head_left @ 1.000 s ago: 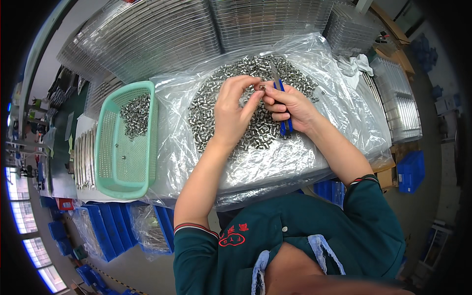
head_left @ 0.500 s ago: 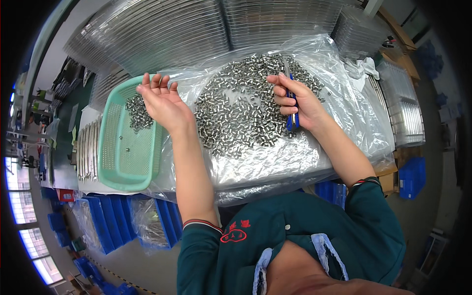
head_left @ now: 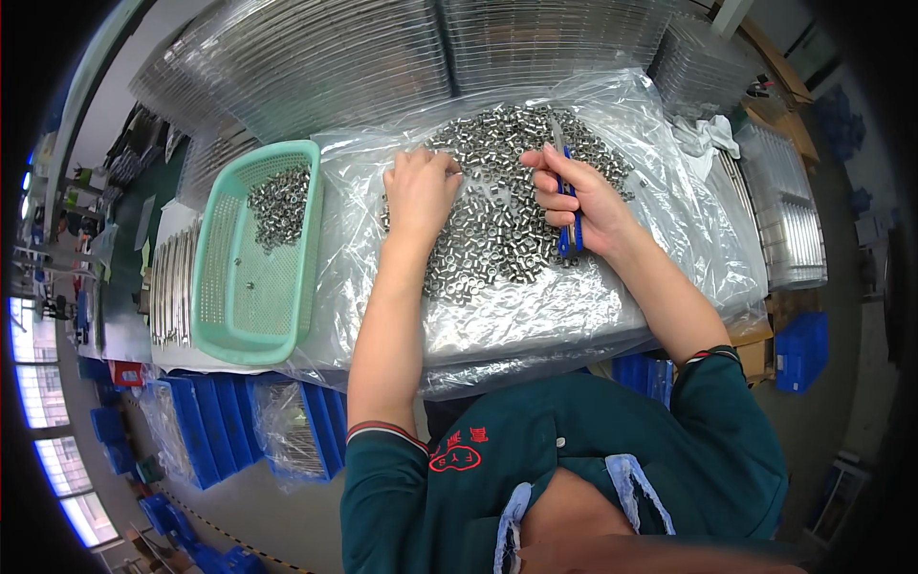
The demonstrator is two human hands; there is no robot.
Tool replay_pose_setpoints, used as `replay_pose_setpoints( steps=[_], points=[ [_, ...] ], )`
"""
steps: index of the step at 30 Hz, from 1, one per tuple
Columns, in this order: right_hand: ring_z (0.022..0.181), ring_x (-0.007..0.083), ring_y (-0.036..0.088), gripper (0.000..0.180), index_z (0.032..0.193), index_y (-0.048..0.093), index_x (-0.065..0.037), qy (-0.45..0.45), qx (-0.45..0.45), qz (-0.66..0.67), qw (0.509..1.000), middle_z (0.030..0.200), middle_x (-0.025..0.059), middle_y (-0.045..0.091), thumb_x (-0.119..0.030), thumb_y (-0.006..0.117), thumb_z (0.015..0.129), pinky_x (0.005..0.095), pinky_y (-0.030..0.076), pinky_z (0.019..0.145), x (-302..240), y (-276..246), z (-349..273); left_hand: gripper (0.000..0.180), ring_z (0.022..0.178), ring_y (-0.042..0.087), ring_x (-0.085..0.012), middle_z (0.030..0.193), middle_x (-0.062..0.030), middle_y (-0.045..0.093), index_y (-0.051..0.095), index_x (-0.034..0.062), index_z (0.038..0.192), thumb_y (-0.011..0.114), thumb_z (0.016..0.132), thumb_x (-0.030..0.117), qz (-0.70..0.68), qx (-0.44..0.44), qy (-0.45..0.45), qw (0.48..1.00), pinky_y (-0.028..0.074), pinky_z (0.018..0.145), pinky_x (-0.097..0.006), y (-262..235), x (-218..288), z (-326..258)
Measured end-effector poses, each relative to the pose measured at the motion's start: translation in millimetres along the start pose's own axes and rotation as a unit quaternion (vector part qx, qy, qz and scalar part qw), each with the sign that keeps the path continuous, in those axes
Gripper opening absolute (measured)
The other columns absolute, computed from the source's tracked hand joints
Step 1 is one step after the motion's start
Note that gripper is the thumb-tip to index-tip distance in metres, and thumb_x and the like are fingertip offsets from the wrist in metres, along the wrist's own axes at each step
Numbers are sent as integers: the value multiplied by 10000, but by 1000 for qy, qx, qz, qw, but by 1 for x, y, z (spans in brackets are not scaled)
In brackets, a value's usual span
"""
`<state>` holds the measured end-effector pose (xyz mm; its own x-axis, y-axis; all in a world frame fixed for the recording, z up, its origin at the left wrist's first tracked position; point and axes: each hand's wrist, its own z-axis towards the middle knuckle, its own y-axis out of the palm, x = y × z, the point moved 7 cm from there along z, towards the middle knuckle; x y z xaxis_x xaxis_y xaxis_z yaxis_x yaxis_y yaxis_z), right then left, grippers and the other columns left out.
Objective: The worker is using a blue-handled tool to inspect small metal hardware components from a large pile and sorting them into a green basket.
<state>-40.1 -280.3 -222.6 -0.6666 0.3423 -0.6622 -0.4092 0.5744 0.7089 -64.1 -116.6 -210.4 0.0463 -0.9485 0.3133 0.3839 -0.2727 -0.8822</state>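
Note:
Many small shiny metal sleeve-like pieces (head_left: 492, 251) lie in a broad heap on clear plastic sheeting (head_left: 535, 320). Over the heap's left side, my left hand (head_left: 421, 196) is palm down with its fingers curled in toward the pieces. Its fingertips are hidden, so what they hold cannot be made out. My right hand (head_left: 588, 206) is closed around a slim blue-handled tool with a metal tip (head_left: 565, 225), held upright over the heap's right part. To the left stands a pale green perforated plastic basket (head_left: 206, 277), with a smaller pile of the same pieces at its far end.
Tall stacks of clear plastic trays (head_left: 325, 72) line the back of the table. Thin metal rods (head_left: 170, 287) lie left of the basket. A white cloth (head_left: 708, 132) sits at the far right. Blue bins (head_left: 215, 430) stand below the table's front edge.
My left hand has moved right from beside the basket to the heap, turning from palm up with spread fingers to palm down and curled. My right hand keeps its place and tool.

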Motion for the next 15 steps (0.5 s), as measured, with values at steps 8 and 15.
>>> replay_pose_setpoints(
  steps=[8,15],
  points=[
    [450,-20,328,241,1079,498,-28,-1,29,-93,995,666,-52,441,-186,505,898,122,257,357,0,-4,-2,123,904,526,-209,876,-57,593,649,92,872,625,780,171,-358,39,44,932,390,790,-341,-20,32,6],
    [440,-25,345,141,817,509,-107,-1,15,-50,999,663,-52,491,-212,599,846,120,259,348,1,-4,-2,157,859,524,-72,986,-14,561,597,33,972,604,824,88,-572,-91,-3,815,428,709,-196,-1,53,-4]
  ],
)
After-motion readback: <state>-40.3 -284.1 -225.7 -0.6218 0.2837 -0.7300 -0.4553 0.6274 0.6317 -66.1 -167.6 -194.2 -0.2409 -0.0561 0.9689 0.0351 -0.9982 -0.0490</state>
